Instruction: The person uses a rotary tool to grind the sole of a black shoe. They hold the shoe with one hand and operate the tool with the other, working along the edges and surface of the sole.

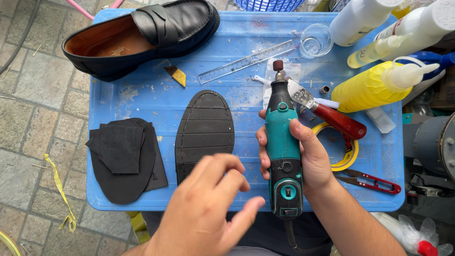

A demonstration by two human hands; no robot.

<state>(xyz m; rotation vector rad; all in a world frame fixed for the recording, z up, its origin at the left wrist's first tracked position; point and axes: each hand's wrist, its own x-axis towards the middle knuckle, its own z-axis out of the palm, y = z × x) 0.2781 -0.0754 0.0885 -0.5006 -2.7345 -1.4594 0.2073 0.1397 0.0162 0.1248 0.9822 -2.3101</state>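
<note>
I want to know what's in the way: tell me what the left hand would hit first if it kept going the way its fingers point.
The left hand hovers with fingers pointing up and right. Going straight on, it would probably first meet the teal rotary tool held in the right hand. Depth is unclear; the black rubber sole lies just below its fingertips.

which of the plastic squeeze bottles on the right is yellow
The ribbed yellow bottle lying on its side nearest the right hand. The bottles behind it are white, and one is clear with pale liquid.
</note>
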